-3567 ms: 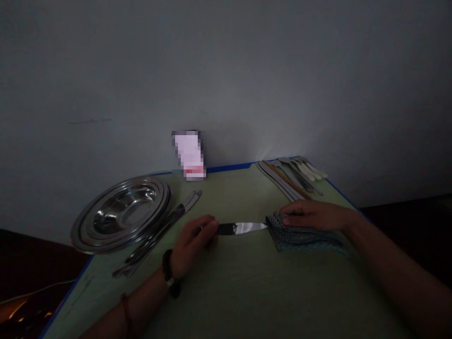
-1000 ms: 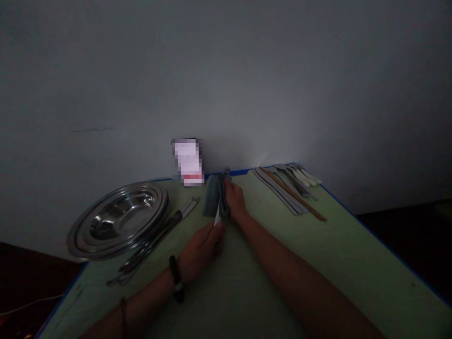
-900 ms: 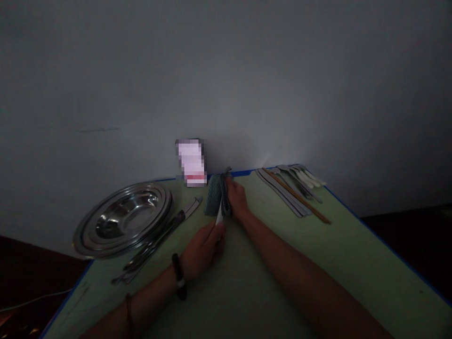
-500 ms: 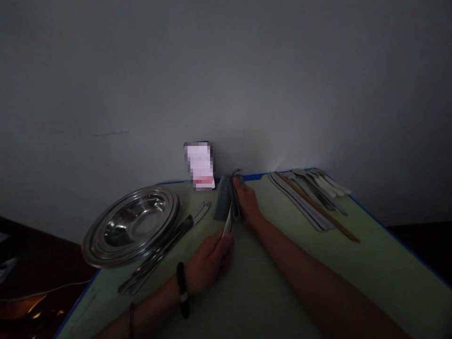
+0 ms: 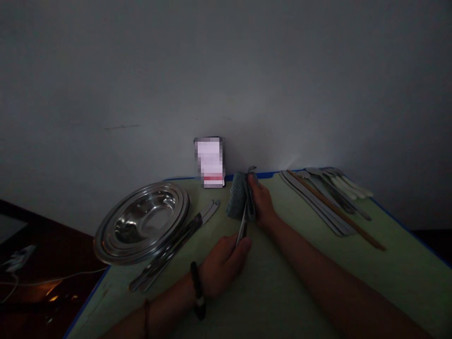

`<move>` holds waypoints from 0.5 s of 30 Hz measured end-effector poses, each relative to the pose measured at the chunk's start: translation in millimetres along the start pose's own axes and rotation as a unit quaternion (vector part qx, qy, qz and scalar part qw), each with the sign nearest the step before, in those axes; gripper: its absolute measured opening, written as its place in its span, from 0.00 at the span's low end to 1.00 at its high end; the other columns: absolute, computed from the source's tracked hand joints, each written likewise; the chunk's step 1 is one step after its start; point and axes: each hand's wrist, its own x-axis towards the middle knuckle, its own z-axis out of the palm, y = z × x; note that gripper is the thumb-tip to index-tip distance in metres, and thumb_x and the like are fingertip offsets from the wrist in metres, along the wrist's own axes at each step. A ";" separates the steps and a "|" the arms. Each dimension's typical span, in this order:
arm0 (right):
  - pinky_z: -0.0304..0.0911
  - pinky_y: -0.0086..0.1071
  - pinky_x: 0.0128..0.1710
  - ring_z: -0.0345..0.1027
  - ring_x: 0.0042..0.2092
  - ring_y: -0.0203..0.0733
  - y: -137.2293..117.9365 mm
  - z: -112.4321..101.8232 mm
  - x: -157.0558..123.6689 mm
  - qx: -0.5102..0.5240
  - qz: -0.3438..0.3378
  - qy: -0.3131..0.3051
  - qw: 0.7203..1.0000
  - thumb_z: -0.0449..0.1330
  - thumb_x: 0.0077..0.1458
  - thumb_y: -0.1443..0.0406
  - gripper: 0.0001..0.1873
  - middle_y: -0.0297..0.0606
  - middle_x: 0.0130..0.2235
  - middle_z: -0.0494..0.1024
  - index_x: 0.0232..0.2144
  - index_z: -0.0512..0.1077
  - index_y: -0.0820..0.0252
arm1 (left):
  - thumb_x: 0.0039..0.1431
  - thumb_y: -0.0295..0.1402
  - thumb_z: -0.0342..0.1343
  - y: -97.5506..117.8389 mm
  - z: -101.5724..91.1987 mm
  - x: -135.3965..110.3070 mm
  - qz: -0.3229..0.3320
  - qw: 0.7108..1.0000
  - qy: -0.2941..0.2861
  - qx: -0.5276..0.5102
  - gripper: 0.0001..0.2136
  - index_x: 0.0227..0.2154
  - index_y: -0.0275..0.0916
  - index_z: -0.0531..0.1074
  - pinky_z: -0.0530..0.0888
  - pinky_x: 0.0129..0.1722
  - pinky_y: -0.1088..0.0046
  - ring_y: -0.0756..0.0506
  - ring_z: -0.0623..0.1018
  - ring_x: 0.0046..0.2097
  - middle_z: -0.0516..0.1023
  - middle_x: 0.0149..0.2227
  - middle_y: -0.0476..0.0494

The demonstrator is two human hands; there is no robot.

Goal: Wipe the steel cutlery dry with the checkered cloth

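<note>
Our left hand [image 5: 222, 268] is closed around the lower part of a knife [image 5: 242, 230], which slants up and away from our fist. The knife's far end goes in among the folds of a grey cloth [image 5: 238, 195], and its tip is hidden there. Our right hand [image 5: 262, 200], beyond the left and a little to its right, grips that cloth along its right side, thumb uppermost; we cannot tell how the other fingers lie. A scrap of cloth pokes up past the thumb.

Around our left wrist we wear a dark bracelet [image 5: 197, 292], with a thin band [image 5: 146, 318] further up the arm. Just beyond that wrist, to the left, several knives [image 5: 176, 245] lie side by side, blades pointing away from us. They lie beside a stack of metal dishes [image 5: 109, 247], further left of our hands.

Ahead and left of our right hand, a blurred-out phone [image 5: 210, 162] stands tilted by the wall [image 5: 226, 70]. Right of that hand, grey strips [image 5: 312, 202], brown chopsticks [image 5: 339, 211] and white handles [image 5: 356, 188] lie on the green table [image 5: 268, 292].
</note>
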 end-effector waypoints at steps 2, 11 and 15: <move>0.59 0.31 0.31 0.64 0.29 0.38 -0.9 0.0 -0.8 0.002 -0.002 0.009 1.000 0.58 0.43 0.44 0.28 0.36 0.27 0.74 0.31 0.74 0.63 | 0.63 0.46 0.38 -1.7 -0.5 1.3 -0.002 1.000 -0.001 -0.014 0.21 0.19 0.39 0.59 0.59 0.22 0.75 0.51 0.61 0.21 0.60 0.18 0.53; 0.60 0.32 0.31 0.67 0.29 0.39 -4.5 0.5 -3.3 0.024 0.011 0.009 1.000 0.59 0.42 0.45 0.28 0.37 0.26 0.75 0.30 0.74 0.65 | 0.60 0.49 0.43 -0.4 1.8 -0.7 -0.027 0.994 0.000 -0.106 0.20 0.23 0.38 0.61 0.56 0.17 0.78 0.54 0.59 0.19 0.60 0.18 0.55; 0.60 0.32 0.33 0.68 0.32 0.40 -3.7 1.5 -0.2 0.018 0.004 0.006 1.000 0.58 0.44 0.46 0.26 0.37 0.28 0.77 0.32 0.74 0.64 | 0.60 0.47 0.46 -0.4 2.5 1.2 -0.037 0.981 0.032 -0.187 0.16 0.35 0.37 0.63 0.56 0.14 0.80 0.54 0.58 0.16 0.59 0.17 0.58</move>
